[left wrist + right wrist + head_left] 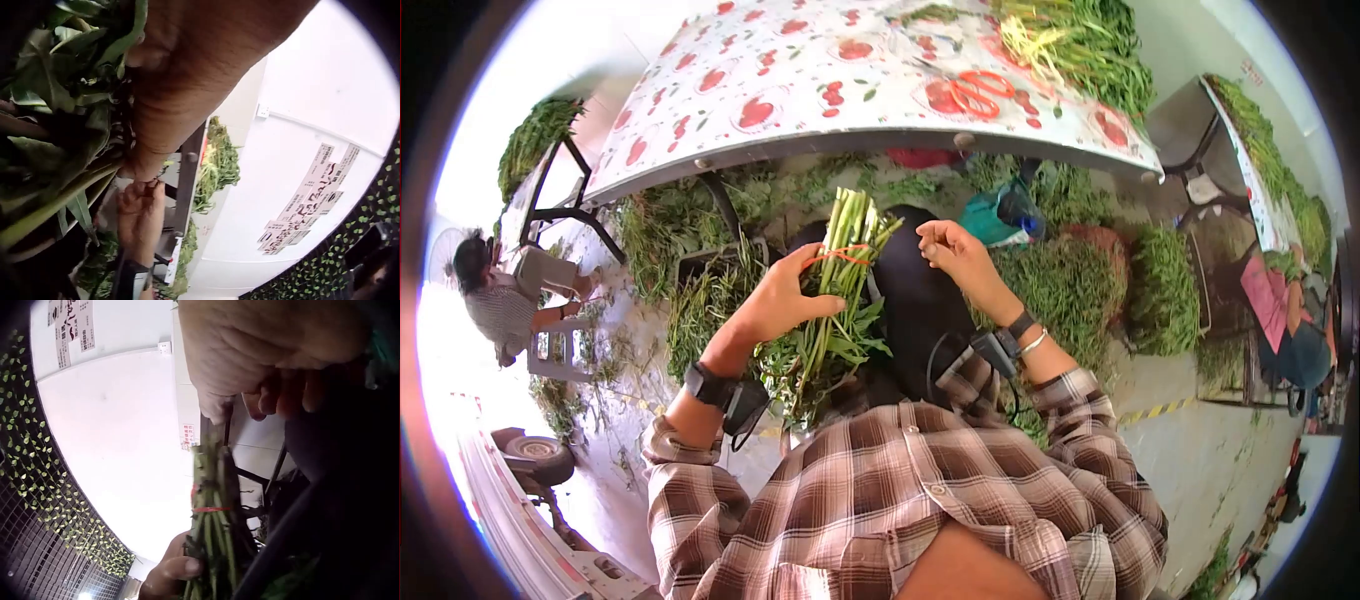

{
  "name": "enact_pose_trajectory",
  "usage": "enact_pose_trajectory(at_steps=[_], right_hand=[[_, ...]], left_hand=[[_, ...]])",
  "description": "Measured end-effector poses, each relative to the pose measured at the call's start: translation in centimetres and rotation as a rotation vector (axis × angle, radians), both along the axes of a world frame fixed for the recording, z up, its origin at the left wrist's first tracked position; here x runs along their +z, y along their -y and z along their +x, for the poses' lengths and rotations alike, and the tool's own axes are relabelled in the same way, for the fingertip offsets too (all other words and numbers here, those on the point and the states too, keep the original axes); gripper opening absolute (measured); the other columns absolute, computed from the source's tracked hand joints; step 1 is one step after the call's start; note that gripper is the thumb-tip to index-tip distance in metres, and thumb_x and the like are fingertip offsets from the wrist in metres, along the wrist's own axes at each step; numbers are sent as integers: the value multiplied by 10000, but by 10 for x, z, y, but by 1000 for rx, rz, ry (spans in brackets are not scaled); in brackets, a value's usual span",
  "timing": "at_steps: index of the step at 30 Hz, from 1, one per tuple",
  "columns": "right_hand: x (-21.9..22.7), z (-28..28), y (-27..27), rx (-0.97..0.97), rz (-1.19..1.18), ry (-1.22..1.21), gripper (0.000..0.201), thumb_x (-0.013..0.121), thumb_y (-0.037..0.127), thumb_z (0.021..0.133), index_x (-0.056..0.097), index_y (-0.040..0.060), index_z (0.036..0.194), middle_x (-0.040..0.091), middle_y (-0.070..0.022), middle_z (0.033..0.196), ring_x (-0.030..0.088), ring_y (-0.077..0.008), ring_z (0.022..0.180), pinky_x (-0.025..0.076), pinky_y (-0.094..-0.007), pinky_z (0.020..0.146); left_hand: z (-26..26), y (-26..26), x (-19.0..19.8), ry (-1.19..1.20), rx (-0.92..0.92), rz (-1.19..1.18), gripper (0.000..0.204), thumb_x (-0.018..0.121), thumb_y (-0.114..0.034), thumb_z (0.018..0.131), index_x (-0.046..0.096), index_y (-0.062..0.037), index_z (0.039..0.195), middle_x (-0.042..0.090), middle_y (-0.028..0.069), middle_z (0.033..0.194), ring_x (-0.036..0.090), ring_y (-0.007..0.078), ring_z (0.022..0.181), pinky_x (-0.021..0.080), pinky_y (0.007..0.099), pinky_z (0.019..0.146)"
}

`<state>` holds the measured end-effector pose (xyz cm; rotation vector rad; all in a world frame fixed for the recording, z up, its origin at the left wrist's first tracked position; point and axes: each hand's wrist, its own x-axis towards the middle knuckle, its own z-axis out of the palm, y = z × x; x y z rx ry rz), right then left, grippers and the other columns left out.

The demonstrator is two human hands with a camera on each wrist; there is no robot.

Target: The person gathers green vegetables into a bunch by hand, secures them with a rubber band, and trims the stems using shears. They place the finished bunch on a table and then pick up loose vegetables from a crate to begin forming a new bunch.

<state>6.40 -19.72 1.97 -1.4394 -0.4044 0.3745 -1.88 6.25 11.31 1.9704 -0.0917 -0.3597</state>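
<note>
My left hand grips a bundle of green leafy stems, its thumb across the front. The cut ends point toward the table, the leaves lie near my shirt, and a red band circles the stems. To the right of the bundle, my right hand is held apart with loosely bent fingers and nothing visible in them. The right wrist view has the banded stems below my right hand, with my left hand around them. Leaves crowd the left wrist view.
A fruit-patterned table stands ahead, bearing orange-handled scissors and a heap of greens. Below it are a teal bag and piles of greens. People sit at far left and far right.
</note>
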Motion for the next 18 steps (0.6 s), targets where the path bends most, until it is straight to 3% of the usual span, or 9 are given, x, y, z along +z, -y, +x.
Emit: enact_pose_trajectory(at_steps=[1, 4, 5, 9, 12, 13, 14, 16, 18], right_hand=[[5, 5, -2, 111, 33, 39, 457, 624, 289, 888, 485, 45, 1248, 540, -35, 1098, 499, -136, 1054, 395, -302, 938], [41, 8, -19, 202, 73, 183, 655, 644, 390, 856, 394, 54, 1358, 497, -81, 1273, 438, -180, 1212, 341, -341, 1015], [59, 8, -23, 259, -3, 184, 948, 637, 632, 760, 275, 74, 1436, 389, -113, 1410, 338, -222, 1328, 273, -390, 1060], [111, 9, -42, 292, 1, 371, 971, 721, 461, 755, 186, 67, 1464, 310, -131, 1459, 278, -226, 1363, 221, -382, 1104], [140, 1, -49, 292, -22, 491, 991, 744, 408, 744, 168, 40, 1463, 270, -162, 1468, 243, -219, 1374, 196, -352, 1113], [136, 1, -55, 272, 55, 489, 930, 774, 297, 732, 234, 13, 1434, 382, -162, 1394, 375, -199, 1285, 302, -325, 1060], [138, -2, -55, 267, 47, 498, 930, 774, 297, 732, 234, 13, 1434, 382, -162, 1394, 375, -199, 1285, 302, -325, 1060], [145, -14, -54, 393, -91, 119, 779, 793, 208, 728, 373, 42, 1364, 558, -73, 1202, 514, -137, 1073, 437, -299, 911], [129, -16, -57, 353, 48, 179, 602, 780, 159, 741, 482, 31, 1248, 617, -23, 1063, 555, -106, 943, 479, -283, 826]], left_hand=[[0, -2, 14, 12, 34, -76, 574, 736, -87, 716, 494, 22, 1226, 612, 44, 999, 553, 90, 907, 459, 275, 813], [2, -4, 59, 114, 120, -203, 634, 707, -21, 733, 434, 22, 1303, 579, 45, 1124, 541, 92, 982, 447, 273, 885], [5, -4, 67, 159, 147, -298, 650, 695, -21, 740, 415, 19, 1326, 569, 51, 1158, 537, 96, 1011, 445, 274, 895], [14, 7, 105, 423, 193, -435, 682, 679, -48, 755, 374, 16, 1362, 573, 85, 1185, 557, 137, 1065, 434, 306, 955], [22, 14, 106, 462, 195, -619, 681, 685, -30, 766, 364, 15, 1365, 584, 89, 1157, 568, 151, 1049, 449, 313, 937], [26, 16, 100, 464, 203, -673, 679, 690, -25, 767, 366, 16, 1362, 585, 88, 1150, 570, 151, 1037, 453, 307, 926], [30, 19, 95, 462, 210, -727, 678, 695, -20, 767, 368, 17, 1360, 587, 87, 1142, 573, 150, 1025, 456, 301, 915], [29, 35, 90, 452, 263, -835, 666, 702, -8, 765, 384, 9, 1350, 582, 76, 1124, 571, 136, 985, 456, 288, 896], [33, 40, 82, 428, 268, -842, 674, 713, -10, 761, 387, 2, 1351, 576, 68, 1125, 567, 135, 990, 454, 281, 897]])
